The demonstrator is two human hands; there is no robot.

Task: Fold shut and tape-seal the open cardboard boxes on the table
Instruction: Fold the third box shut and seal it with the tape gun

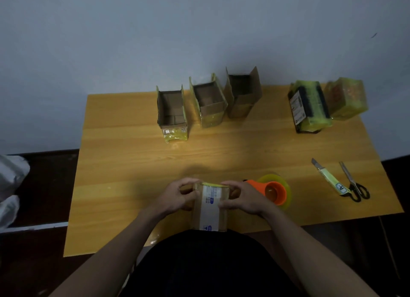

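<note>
Both hands meet at the near table edge on one small box (210,210). Left hand (177,197) grips its left side, fingers curled round the far left corner. Right hand (243,199) grips the right side, fingers curled over the far right corner, thumb on top. Box top is closed; a pale label strip runs along it. Long axis runs near to far, near end at the table (124,163) edge against the person's torso, far end pointing at the wall. Yellow tape shows along the far top edge.

Far row, left to right: open box 1 (172,115), flaps up, mouth toward the camera, yellow tape on its near face; open box 2 (209,102) just beside it, tilted slightly right; open box 3 (243,95), plain brown, flaps upright. All three have long axes near to far. Well apart to the right, two taped boxes: sealed box 1 (309,106), dark with a white label, and sealed box 2 (346,98) touching it.

Tape dispenser (275,191), orange with a yellow roll, sits just right of the right hand. Further right lie a knife (328,177) and scissors (353,183), side by side.
</note>
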